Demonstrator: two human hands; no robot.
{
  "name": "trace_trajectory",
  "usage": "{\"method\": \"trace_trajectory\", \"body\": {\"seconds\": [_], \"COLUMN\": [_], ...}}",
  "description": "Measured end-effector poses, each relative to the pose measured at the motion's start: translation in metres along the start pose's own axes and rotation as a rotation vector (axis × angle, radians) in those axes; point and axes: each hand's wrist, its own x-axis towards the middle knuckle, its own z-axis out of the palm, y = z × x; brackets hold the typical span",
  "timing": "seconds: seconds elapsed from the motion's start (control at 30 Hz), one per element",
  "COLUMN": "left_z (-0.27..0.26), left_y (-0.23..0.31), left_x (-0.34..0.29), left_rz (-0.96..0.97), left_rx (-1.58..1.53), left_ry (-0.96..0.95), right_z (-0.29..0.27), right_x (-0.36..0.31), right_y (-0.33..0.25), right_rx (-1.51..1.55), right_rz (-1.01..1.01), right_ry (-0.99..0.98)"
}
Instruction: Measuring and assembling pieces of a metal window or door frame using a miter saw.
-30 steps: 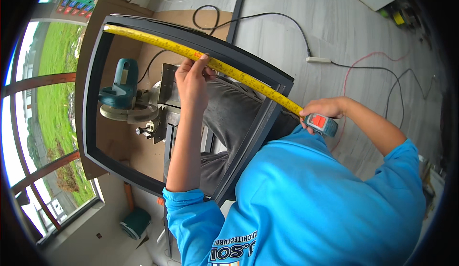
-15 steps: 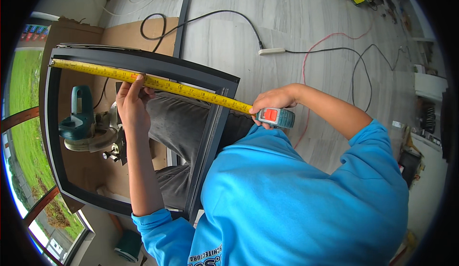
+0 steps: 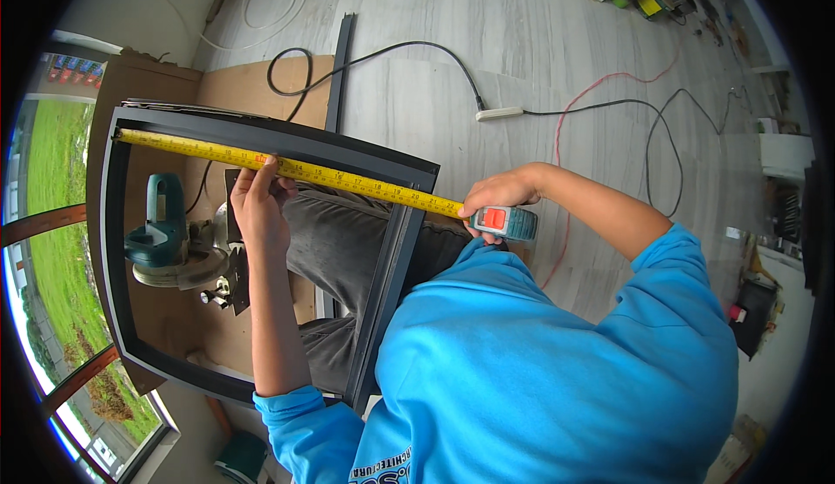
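A dark grey rectangular metal frame point(image 3: 396, 262) lies in front of me, over my legs. Along its far side stretches the yellow blade of a tape measure point(image 3: 374, 186), its end at the frame's far left corner. The grey-green case with a red button sits past the frame's right side, gripped in my right hand point(image 3: 502, 195). My left hand point(image 3: 262, 206) pinches the blade's near edge at about mid-length, thumb and forefinger on it, the other fingers curled. Through the frame's opening shows a teal circular saw point(image 3: 158, 232), left of my left hand.
A dark metal bar point(image 3: 340, 75) lies on the floor beyond the frame, next to a brown board point(image 3: 246, 82). A black cable point(image 3: 417, 44) runs to a white power strip point(image 3: 499, 113); a red cord point(image 3: 560, 166) trails at the right. Windows stand at the left.
The whole view has shifted slightly, so frame, saw and floor things appear lower and a little to the right. Both hands keep their hold on the tape measure.
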Motion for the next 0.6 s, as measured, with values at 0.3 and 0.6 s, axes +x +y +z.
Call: {"method": "trace_trajectory", "body": {"seconds": [0.3,0.6], "left_z": [-0.001,-0.021], "left_y": [0.003,0.059], "left_x": [-0.004,-0.129], "left_rz": [-0.014,0.256], "left_rx": [-0.025,0.565], "left_ry": [0.059,-0.296], "right_z": [-0.012,0.005], "right_x": [0.011,-0.04], "right_y": [0.006,-0.026], "right_rx": [0.073,0.276], "right_rz": [-0.015,-0.275], "right_ry": [-0.108,-0.344]}}
